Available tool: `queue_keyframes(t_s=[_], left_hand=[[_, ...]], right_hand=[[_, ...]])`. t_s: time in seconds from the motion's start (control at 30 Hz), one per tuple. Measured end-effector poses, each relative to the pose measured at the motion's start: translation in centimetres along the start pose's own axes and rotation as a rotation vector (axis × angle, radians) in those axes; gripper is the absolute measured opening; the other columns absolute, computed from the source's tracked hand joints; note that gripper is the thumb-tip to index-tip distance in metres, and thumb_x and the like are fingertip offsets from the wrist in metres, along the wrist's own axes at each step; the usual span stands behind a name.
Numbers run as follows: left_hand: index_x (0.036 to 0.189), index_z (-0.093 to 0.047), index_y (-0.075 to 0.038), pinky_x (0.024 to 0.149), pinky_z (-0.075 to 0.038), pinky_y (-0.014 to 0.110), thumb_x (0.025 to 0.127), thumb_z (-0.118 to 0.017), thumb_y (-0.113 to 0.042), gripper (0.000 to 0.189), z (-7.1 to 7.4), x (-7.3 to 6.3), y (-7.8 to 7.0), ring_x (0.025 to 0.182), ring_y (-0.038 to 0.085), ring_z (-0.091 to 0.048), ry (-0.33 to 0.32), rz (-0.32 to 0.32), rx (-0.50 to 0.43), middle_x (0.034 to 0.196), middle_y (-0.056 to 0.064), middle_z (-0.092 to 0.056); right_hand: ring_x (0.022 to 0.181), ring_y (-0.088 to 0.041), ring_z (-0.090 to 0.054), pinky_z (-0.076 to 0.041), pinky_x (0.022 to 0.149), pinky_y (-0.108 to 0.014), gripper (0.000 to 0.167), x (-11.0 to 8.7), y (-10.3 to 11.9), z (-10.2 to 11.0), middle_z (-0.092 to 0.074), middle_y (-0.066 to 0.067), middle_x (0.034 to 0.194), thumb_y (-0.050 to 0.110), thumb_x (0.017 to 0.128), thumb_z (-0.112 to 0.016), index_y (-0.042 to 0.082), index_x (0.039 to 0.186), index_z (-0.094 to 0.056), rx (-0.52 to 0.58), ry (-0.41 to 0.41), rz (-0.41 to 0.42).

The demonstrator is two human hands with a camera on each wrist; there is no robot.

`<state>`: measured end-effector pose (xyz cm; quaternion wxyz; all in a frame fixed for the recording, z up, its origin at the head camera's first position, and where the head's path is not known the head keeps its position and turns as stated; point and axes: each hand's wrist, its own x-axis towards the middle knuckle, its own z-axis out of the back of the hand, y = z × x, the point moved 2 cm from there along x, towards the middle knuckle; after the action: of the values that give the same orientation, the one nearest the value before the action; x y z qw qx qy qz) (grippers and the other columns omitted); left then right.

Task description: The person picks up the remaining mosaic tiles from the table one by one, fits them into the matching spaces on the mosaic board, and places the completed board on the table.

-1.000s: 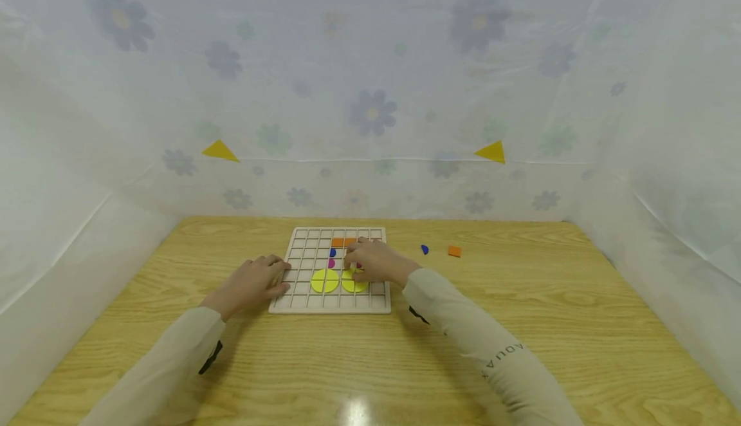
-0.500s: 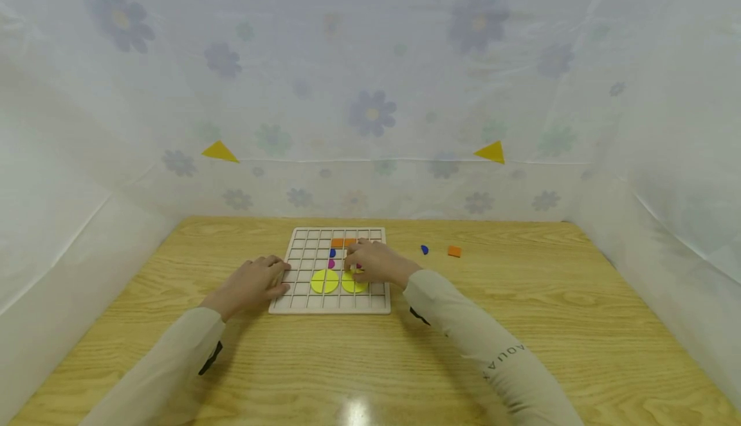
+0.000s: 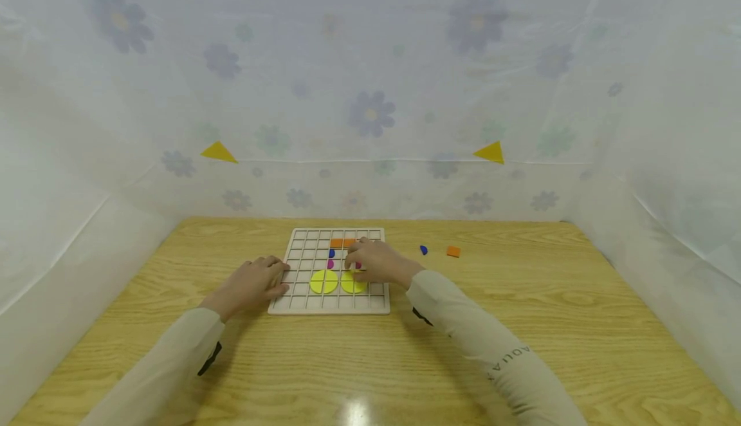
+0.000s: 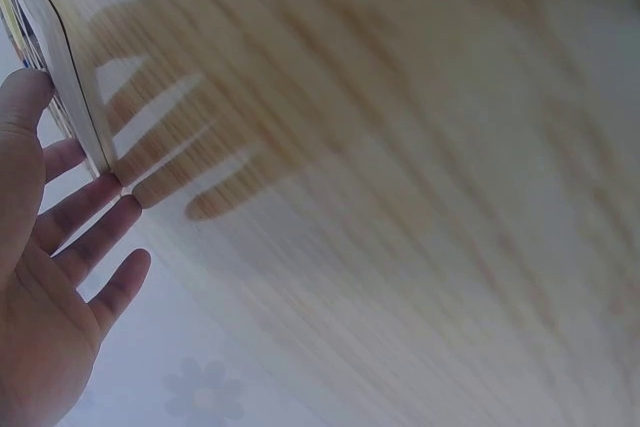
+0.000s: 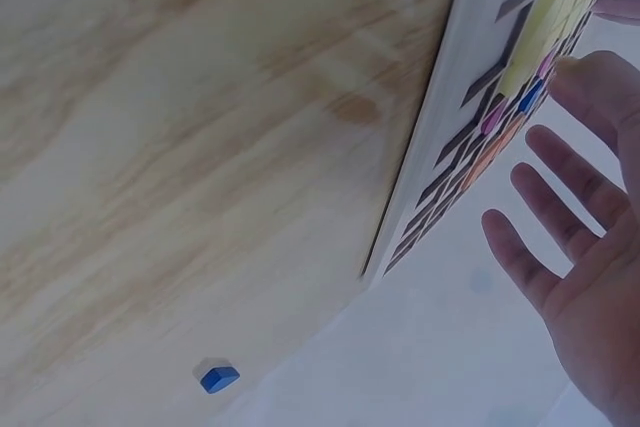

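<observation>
“So, where does the board (image 3: 305, 266) lie?”

“Flat on the glossy wood-grain tabletop (image 3: 278, 361), between eleven and twelve o'clock from the wearer. It's pale, square-cornered and ruled into cells.”

“And the hands?”

“The left hand (image 3: 250, 284) has its fingers loosely extended, tips against the board's nine o'clock rim. The right hand (image 3: 379, 262) bends over it at two to three o'clock. In the right wrist view its outer fingers fan out, but the forefinger is out of sight behind the thumb, so I can't tell whether it pinches anything.”

“What does that hand cover?”

“Part of the yellow disc (image 3: 350, 284) at four o'clock, and most of a magenta piece (image 3: 358, 266). Another yellow disc (image 3: 323, 282), at seven, is fully visible, crossed by grid lines.”

“Anything off the board?”

“Between two and three o'clock, a thick blue half-round (image 3: 424, 250) and, beyond it, a flat orange square (image 3: 453, 251).”
</observation>
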<state>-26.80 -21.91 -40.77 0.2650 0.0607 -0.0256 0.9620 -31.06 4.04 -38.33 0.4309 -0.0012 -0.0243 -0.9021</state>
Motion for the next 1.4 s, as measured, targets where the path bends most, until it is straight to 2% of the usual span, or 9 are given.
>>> queue_keyframes(t_s=[0.3,0.47,0.63,1.13,1.4], left_hand=[[0.120,-0.057,-0.006,0.084,-0.047,0.053,0.090,-0.056,-0.035,0.043,-0.2,0.1,0.1,0.107,0.035,-0.055,-0.003,0.001,0.004,0.120,0.015,-0.056],[0.120,-0.057,-0.006,0.085,-0.046,0.053,0.089,-0.056,-0.036,0.043,-0.2,0.1,0.1,0.107,0.034,-0.054,-0.003,0.003,0.000,0.120,0.014,-0.056],[0.120,-0.058,-0.006,0.084,-0.046,0.054,0.089,-0.057,-0.035,0.043,-0.1,0.1,0.1,0.107,0.035,-0.055,-0.004,0.003,-0.004,0.120,0.015,-0.056],[0.122,-0.057,-0.005,0.086,-0.045,0.055,0.090,-0.056,-0.035,0.044,0.0,-0.1,0.0,0.109,0.036,-0.053,-0.004,0.001,-0.017,0.122,0.016,-0.055],[0.120,-0.058,-0.005,0.085,-0.045,0.054,0.089,-0.058,-0.032,0.041,0.1,-0.2,-0.2,0.107,0.035,-0.054,-0.024,-0.003,-0.025,0.120,0.016,-0.056]], right_hand=[[0.103,-0.020,-0.052,-0.048,0.084,-0.037,0.021,-1.0,-1.6,0.0,-0.059,-0.002,0.113,0.025,0.086,-0.064,0.016,0.104,-0.067,0.015,-0.066,-0.018],[0.107,-0.022,-0.053,-0.048,0.088,-0.037,0.022,-1.9,-3.0,-0.1,-0.059,-0.001,0.113,0.028,0.085,-0.065,0.017,0.104,-0.067,0.028,-0.074,-0.080],[0.108,-0.025,-0.052,-0.048,0.088,-0.040,0.022,-3.0,-4.0,0.1,-0.059,-0.004,0.113,0.025,0.084,-0.066,0.014,0.103,-0.067,0.082,-0.088,-0.130],[0.106,-0.034,-0.052,-0.047,0.084,-0.047,0.025,-6.7,-8.4,0.2,-0.059,-0.012,0.112,0.016,0.082,-0.066,0.005,0.105,-0.065,0.152,-0.180,-0.208],[0.113,-0.035,-0.048,-0.046,0.085,-0.048,0.024,-7.9,-10.3,-0.1,-0.058,-0.012,0.115,0.017,0.086,-0.062,0.007,0.107,-0.065,0.139,-0.160,-0.291]])
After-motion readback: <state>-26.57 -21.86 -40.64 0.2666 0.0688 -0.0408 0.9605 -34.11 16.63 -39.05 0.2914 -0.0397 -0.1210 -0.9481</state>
